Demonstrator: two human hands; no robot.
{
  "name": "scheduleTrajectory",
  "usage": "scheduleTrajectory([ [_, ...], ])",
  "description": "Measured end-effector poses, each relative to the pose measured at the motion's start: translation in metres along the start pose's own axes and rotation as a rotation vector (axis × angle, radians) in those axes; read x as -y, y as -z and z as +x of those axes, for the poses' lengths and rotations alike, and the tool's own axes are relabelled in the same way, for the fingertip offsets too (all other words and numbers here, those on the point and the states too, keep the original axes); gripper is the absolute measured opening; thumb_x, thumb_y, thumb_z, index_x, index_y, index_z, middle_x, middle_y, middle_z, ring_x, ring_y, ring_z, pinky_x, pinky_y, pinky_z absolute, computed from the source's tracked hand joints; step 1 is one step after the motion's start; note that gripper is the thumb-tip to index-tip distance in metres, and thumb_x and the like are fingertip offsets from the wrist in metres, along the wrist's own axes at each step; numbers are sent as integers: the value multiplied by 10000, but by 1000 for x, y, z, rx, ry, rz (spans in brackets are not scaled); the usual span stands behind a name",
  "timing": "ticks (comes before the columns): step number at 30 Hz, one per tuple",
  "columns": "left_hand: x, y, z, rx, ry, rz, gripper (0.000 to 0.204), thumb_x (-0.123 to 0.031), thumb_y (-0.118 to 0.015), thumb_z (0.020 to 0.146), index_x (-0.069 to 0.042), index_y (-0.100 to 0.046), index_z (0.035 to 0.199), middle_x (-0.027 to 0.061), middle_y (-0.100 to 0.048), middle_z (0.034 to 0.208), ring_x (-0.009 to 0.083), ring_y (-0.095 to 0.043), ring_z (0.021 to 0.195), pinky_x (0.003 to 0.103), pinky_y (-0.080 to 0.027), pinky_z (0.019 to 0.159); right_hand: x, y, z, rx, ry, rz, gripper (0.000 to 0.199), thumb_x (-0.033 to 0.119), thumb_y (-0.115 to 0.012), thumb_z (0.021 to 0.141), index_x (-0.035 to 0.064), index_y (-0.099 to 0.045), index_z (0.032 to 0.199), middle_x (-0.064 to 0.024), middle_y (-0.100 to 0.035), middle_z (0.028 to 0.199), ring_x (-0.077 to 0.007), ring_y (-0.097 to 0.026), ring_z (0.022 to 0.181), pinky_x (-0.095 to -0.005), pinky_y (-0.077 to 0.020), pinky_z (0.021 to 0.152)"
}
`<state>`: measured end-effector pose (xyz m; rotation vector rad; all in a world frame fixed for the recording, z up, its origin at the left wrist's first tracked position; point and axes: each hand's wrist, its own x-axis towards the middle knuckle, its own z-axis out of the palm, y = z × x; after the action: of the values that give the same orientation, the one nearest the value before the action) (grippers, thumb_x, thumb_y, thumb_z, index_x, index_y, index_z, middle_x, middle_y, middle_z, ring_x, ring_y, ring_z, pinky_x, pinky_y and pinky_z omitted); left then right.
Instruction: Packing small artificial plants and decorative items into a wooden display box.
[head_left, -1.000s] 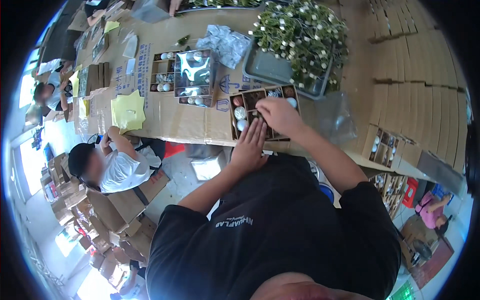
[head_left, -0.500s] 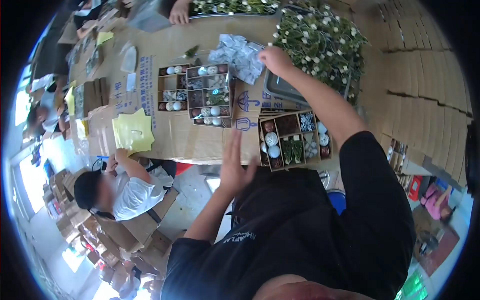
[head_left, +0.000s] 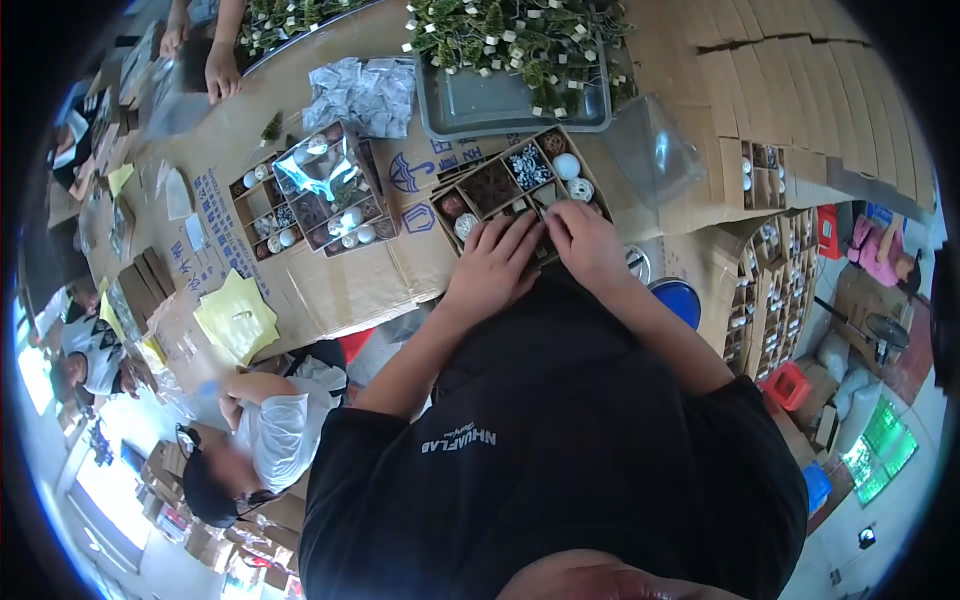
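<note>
A cardboard-covered worktable [head_left: 330,290] in a busy packing room, stacked flat boxes to its side.

We rest both hands on the near edge of the divided cardboard box [head_left: 520,190], our landmark here. Our left hand [head_left: 495,265] lies flat with fingers spread over its near compartments; our right hand [head_left: 585,240] curls at its near right corner, and we cannot tell whether it pinches anything. Most compartments beyond our fingers already hold white balls and dark fillings, so we judge the filling largely done, the near cells hidden. Left of the box sits another filled box [head_left: 310,200]; beyond it, a grey tray [head_left: 510,100] under green sprigs [head_left: 510,35].
</note>
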<state>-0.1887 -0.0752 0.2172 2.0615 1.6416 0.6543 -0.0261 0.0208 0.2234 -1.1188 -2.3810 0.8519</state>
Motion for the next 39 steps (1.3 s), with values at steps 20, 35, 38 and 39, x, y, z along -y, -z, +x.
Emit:
scheduleTrajectory([
  [20,-7,-15,-3,-94,76,71,644,-264,-724,678,-61,-518,1253,124,-510,1218,305,-483,1135,433,-377,985,-19,1,5,277,131,-29,154,180,-572,858,49,-579,940,-133,-602,840,-328,-612,778,-417,-495,646],
  [35,-42,14,24,114,223,98,530,-271,-705,775,-50,-520,1220,174,-474,1228,362,-463,1139,446,-381,979,-262,36,22,415,-463,-34,478,513,-764,677,60,-653,780,-132,-662,771,-294,-647,742,-405,-501,681],
  [38,-45,15,27,100,260,89,514,-240,-689,795,-55,-507,1238,167,-493,1215,360,-486,1114,439,-398,968,-263,34,21,487,-332,-182,519,531,-781,653,45,-648,779,-121,-660,761,-269,-646,736,-381,-499,669],
  [39,-47,15,29,97,275,87,505,-227,-687,796,-57,-509,1237,160,-501,1210,356,-492,1110,437,-401,967,-266,35,22,491,-326,-174,519,531,-781,653,45,-648,779,-121,-660,761,-269,-646,736,-381,-499,669],
])
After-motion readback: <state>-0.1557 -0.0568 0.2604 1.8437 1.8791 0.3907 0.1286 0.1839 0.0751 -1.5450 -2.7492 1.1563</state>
